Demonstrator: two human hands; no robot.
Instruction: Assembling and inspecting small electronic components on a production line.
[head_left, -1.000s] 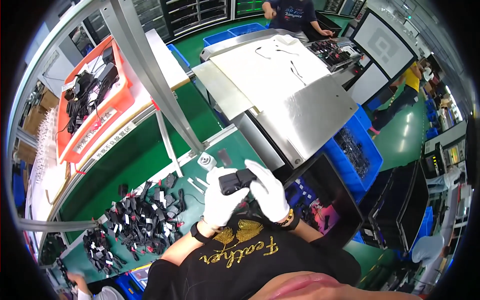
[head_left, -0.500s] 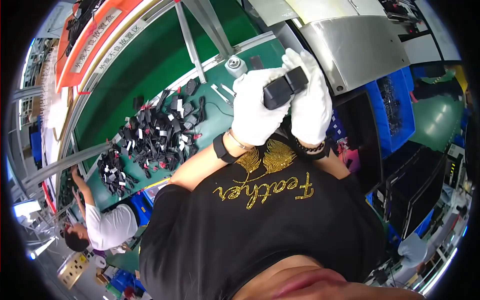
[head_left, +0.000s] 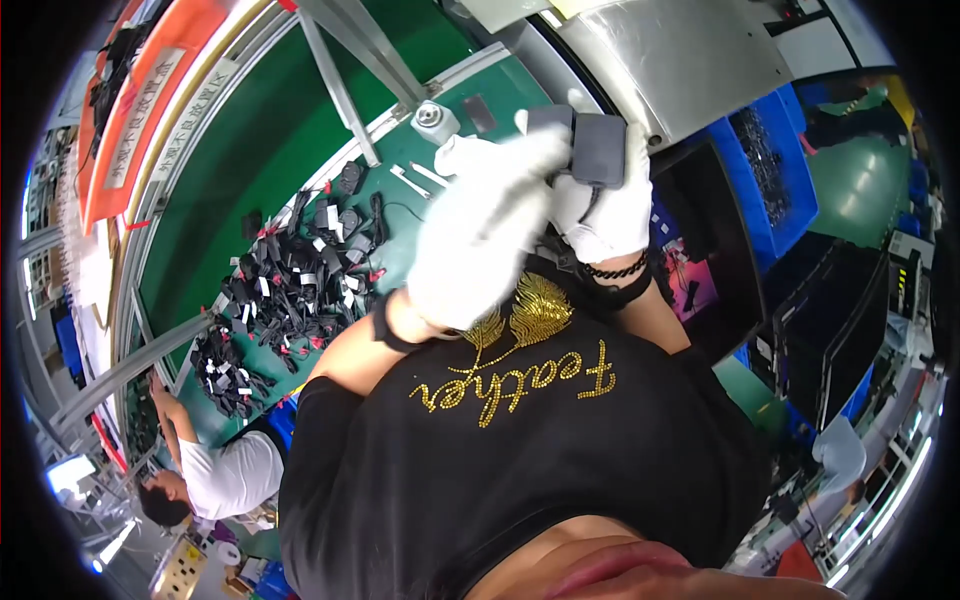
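Observation:
Two black power adapters rest in my gloved right hand [head_left: 612, 225]: a flat-faced adapter [head_left: 600, 150] with a cable running down from it, and a second adapter [head_left: 550, 120] just to its left, partly covered. My right fingers are wrapped round them from behind. Blurred by motion, my gloved left hand [head_left: 485, 230] is beside the adapters, thumb spread away from the stretched fingers. Its fingertips overlap the adapters' left side; touching or not, I cannot tell. On the green bench to the left lies a pile of black adapters with cables [head_left: 300, 265].
A small white-and-metal dispenser bottle [head_left: 433, 122] and white pen-like tools [head_left: 412, 182] stand beyond my left hand. To the right are a metal box [head_left: 665, 65], a blue bin [head_left: 765, 170] and a dark screen [head_left: 715, 260]. A co-worker [head_left: 235, 470] sits at the far left.
My left hand has come off the adapters and moved left and down. The adapters have turned in my right hand, showing a broad face and the cable. The whole view has shifted slightly.

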